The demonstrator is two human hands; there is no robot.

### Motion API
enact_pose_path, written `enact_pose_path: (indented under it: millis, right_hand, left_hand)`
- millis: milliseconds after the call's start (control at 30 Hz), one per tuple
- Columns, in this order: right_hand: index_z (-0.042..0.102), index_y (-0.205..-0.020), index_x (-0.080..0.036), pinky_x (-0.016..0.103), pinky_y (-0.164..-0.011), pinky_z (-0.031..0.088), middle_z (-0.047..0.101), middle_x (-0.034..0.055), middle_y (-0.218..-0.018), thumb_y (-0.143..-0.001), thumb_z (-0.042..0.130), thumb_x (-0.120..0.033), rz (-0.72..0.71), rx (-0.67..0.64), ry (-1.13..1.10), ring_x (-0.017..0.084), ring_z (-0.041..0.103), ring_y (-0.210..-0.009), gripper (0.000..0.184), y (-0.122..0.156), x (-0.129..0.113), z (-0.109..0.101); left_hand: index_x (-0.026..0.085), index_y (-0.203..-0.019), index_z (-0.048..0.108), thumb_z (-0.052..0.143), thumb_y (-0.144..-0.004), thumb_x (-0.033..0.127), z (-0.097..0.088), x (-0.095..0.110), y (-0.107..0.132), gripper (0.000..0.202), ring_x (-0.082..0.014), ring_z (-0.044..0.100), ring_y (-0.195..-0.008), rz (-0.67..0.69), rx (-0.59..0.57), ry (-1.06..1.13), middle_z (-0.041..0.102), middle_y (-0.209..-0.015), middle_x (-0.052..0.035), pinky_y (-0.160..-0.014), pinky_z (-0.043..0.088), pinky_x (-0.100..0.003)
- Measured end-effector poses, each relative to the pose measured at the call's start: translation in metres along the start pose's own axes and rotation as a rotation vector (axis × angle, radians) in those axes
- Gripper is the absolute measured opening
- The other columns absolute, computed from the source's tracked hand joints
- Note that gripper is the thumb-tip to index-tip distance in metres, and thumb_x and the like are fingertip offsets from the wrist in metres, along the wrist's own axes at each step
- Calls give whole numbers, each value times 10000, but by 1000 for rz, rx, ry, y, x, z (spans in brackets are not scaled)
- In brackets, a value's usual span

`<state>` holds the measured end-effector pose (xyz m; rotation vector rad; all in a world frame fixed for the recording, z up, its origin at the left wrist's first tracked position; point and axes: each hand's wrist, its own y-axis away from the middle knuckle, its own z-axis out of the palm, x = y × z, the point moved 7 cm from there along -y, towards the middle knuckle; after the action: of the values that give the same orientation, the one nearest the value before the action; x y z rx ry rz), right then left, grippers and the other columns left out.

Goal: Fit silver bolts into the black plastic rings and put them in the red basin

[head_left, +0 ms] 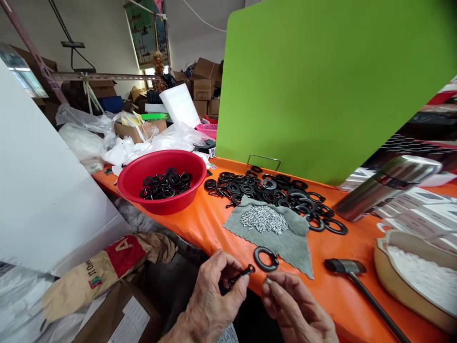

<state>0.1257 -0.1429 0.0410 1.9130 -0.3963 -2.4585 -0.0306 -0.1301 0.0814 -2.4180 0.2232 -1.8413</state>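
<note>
My left hand (214, 290) is closed on a small black swivel-like piece (243, 274) with an eyelet at its tip. Close to it, my right hand (294, 305) pinches thumb and forefinger together; what sits between them is too small to make out. A black ring (257, 257) with a gap lies on the orange tabletop (200, 228), just beyond both hands. Behind it, a grey-green cloth (294, 252) bears a heap of small silvery pins (264, 219). More black rings and pieces (246, 189) are spread past the cloth.
A red basin (160, 206) at left holds similar black parts. On the right lie a hammer (344, 267), a tan bowl (387, 264) of white material and a leaning steel flask (374, 190). A green board (321, 95) stands behind; cardboard and paper sacks are below left.
</note>
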Motion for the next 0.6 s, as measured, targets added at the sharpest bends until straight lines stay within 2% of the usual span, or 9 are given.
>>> enact_pose_path:
  millis: [100, 267, 500, 600]
  right_hand:
    - [661, -807, -211, 247, -494, 494, 631, 8, -681, -617, 792, -505, -16, -2, -23, 144, 575, -562, 374, 4, 3, 10]
    - [659, -844, -213, 215, -555, 464, 589, -20, -671, -675, 772, -476, 6, -79, 44, 113, 519, -589, 333, 15, 3, 30]
    - [617, -756, -214, 205, -531, 407, 520, -44, -614, -660, 756, -532, 41, -135, 139, 99, 443, -555, 360, 20, 6, 41]
    - [629, -829, -217, 209, -542, 400, 517, -49, -605, -670, 744, -548, 90, -146, 145, 100, 448, -559, 385, 20, 12, 39]
  left_hand:
    - [184, -756, 546, 561, -785, 202, -3, 0, 6, 38, -111, 497, -614, 20, 0, -10, 550, -705, 3, -551, 399, -196]
    - [185, -742, 547, 547, -774, 176, -10, 0, 16, 34, -114, 493, -603, 64, 10, -61, 537, -692, 0, -531, 383, -201]
    - [189, -789, 568, 533, -815, 141, -18, -1, 25, 65, -139, 532, -682, 92, -23, -142, 579, -761, -26, -594, 418, -213]
    - [193, -795, 570, 528, -826, 139, -19, -4, 27, 75, -146, 538, -699, 115, -37, -138, 586, -772, -30, -622, 428, -222]
